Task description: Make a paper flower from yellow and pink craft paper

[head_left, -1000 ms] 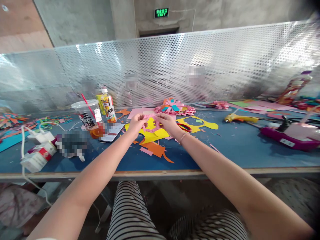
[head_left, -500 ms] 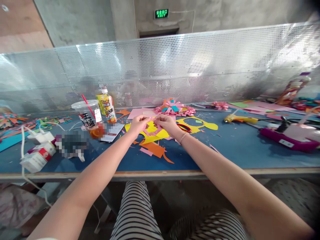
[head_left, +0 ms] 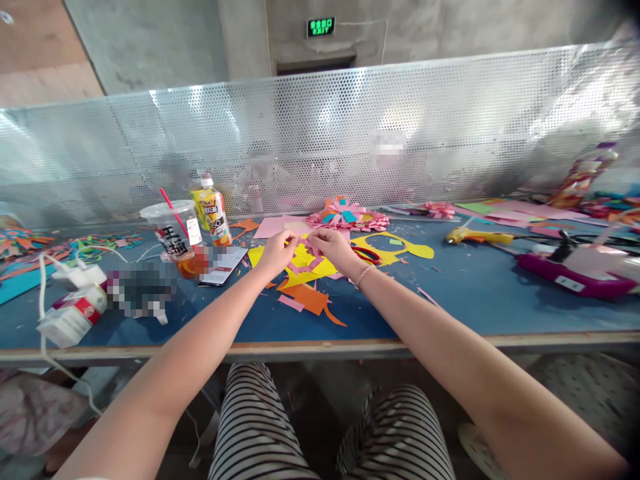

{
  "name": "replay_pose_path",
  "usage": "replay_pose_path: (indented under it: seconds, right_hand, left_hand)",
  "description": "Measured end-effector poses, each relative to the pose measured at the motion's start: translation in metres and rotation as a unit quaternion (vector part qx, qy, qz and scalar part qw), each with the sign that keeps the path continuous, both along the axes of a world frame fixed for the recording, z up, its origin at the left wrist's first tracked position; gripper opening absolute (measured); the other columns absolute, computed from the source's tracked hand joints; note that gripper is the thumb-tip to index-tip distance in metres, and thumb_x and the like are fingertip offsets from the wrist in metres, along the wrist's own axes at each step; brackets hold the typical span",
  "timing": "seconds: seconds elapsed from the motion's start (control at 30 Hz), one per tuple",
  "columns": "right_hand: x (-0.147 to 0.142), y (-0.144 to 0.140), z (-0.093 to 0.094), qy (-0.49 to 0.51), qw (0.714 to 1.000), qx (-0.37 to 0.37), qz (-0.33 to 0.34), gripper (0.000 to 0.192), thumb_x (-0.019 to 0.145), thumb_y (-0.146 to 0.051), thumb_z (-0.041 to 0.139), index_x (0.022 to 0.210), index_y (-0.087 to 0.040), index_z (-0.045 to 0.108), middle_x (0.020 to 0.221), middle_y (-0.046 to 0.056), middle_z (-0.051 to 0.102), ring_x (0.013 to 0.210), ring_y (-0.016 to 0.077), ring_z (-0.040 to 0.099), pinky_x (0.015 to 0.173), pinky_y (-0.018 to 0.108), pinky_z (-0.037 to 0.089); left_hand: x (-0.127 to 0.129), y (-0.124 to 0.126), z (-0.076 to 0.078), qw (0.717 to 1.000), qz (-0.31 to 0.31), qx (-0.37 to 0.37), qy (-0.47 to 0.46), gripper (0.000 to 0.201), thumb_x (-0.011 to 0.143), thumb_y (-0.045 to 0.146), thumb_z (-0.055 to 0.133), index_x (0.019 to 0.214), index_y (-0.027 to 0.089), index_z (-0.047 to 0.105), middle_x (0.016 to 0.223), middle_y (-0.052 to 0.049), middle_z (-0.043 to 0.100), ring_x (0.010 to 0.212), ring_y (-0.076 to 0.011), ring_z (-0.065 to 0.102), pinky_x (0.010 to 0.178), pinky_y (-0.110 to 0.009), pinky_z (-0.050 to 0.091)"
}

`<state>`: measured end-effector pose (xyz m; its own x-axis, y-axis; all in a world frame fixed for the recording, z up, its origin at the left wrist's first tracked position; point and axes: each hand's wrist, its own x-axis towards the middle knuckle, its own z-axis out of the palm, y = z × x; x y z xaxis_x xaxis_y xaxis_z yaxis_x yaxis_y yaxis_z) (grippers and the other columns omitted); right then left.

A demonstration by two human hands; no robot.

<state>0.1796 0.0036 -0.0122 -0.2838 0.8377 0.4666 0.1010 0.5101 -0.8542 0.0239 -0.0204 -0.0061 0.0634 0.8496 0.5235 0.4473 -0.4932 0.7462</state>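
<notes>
While you pinch the pink paper cutout (head_left: 303, 259) between both hands, it hangs just above the yellow sheet (head_left: 305, 263).

Your left hand (head_left: 277, 252) and right hand (head_left: 334, 247) each hold a narrow grip on its top edge; the loop's long axis runs side to side over the yellow sheet, with its lower part drooping toward you; pull the hands apart too hard and the thin strip would likely tear; the scissors (head_left: 367, 254) just right of the yellow sheet could snag it.
</notes>
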Motion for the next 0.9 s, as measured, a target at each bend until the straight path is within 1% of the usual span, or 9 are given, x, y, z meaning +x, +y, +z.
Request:
replay_pose_path:
  seconds: [0.1,0.2,0.27,0.37,0.43,0.53,0.63,0.73,0.9]
  right_hand:
    - [0.000,0.002,0.000,-0.006,1.000,0.016,-0.009,0.016,0.074,-0.033,0.055,0.069,-0.018,0.053,0.048,-0.004,0.049,0.052,0.0112,0.054,0.057,0.025,0.047]
    - [0.000,0.004,0.000,0.001,1.000,0.024,-0.015,0.019,0.073,-0.037,0.057,0.072,-0.018,0.055,0.056,-0.002,0.053,0.055,0.0119,0.056,0.056,0.024,0.047]
    - [0.000,0.005,0.001,0.016,1.000,-0.006,-0.014,0.025,0.075,-0.043,0.054,0.074,-0.018,0.055,0.059,-0.001,0.055,0.058,0.0130,0.058,0.055,0.024,0.047]
    - [0.001,0.005,0.002,0.041,0.996,-0.076,0.003,0.029,0.079,-0.048,0.046,0.079,-0.020,0.054,0.064,0.000,0.058,0.061,0.0139,0.060,0.052,0.024,0.048]
    - [0.002,0.004,0.001,0.026,0.996,-0.085,0.015,0.028,0.078,-0.047,0.048,0.077,-0.020,0.053,0.066,0.000,0.059,0.063,0.0139,0.060,0.052,0.024,0.049]
    - [0.002,0.002,0.000,-0.035,0.998,-0.043,0.020,0.029,0.077,-0.046,0.049,0.066,-0.019,0.049,0.060,0.001,0.058,0.060,0.0141,0.060,0.051,0.023,0.048]
    - [0.001,0.000,-0.001,-0.075,0.997,0.004,0.022,0.036,0.079,-0.049,0.045,0.059,-0.020,0.043,0.052,0.000,0.056,0.052,0.0129,0.057,0.049,0.022,0.046]
    - [0.001,-0.001,0.000,-0.091,0.995,0.032,0.008,0.038,0.079,-0.050,0.044,0.057,-0.020,0.039,0.047,-0.001,0.054,0.046,0.0115,0.054,0.047,0.022,0.043]
    - [0.003,-0.003,0.003,-0.112,0.991,0.068,-0.037,0.035,0.079,-0.046,0.045,0.056,-0.021,0.039,0.045,-0.003,0.049,0.044,0.0105,0.050,0.045,0.021,0.038]
  left_hand:
    - [0.001,0.000,-0.001,1.000,-0.013,-0.012,-0.011,0.010,0.074,0.028,0.054,0.071,0.019,0.055,0.067,0.000,0.056,0.052,-0.0098,0.053,0.051,-0.019,0.039]
    - [0.000,0.002,-0.001,0.995,-0.028,-0.068,-0.060,0.013,0.074,0.031,0.053,0.072,0.018,0.054,0.067,0.000,0.054,0.051,-0.0099,0.053,0.048,-0.020,0.039]
    - [-0.001,0.004,-0.001,0.990,-0.043,-0.094,-0.100,0.013,0.074,0.030,0.053,0.073,0.017,0.054,0.065,0.001,0.053,0.049,-0.0096,0.053,0.047,-0.020,0.040]
    - [-0.003,0.008,-0.002,0.982,-0.044,-0.096,-0.154,0.012,0.074,0.028,0.054,0.073,0.017,0.052,0.065,0.001,0.053,0.047,-0.0081,0.052,0.048,-0.020,0.042]
    - [-0.004,0.009,-0.003,0.979,-0.042,-0.091,-0.179,0.012,0.074,0.029,0.055,0.073,0.017,0.051,0.067,0.002,0.052,0.046,-0.0073,0.052,0.048,-0.021,0.043]
    - [-0.004,0.009,-0.003,0.973,-0.051,-0.092,-0.206,0.013,0.073,0.030,0.055,0.074,0.018,0.050,0.068,0.002,0.050,0.046,-0.0069,0.052,0.047,-0.021,0.044]
    - [-0.003,0.008,-0.003,0.967,-0.046,-0.111,-0.226,0.015,0.073,0.031,0.057,0.076,0.018,0.051,0.069,0.003,0.051,0.047,-0.0066,0.052,0.047,-0.021,0.046]
    - [-0.002,0.006,-0.002,0.959,-0.052,-0.132,-0.245,0.017,0.071,0.033,0.059,0.077,0.019,0.051,0.069,0.003,0.051,0.047,-0.0061,0.053,0.048,-0.021,0.047]
    - [0.001,-0.001,0.002,0.948,-0.103,-0.156,-0.256,0.020,0.071,0.034,0.060,0.079,0.018,0.052,0.069,0.002,0.053,0.045,-0.0056,0.051,0.045,-0.021,0.047]
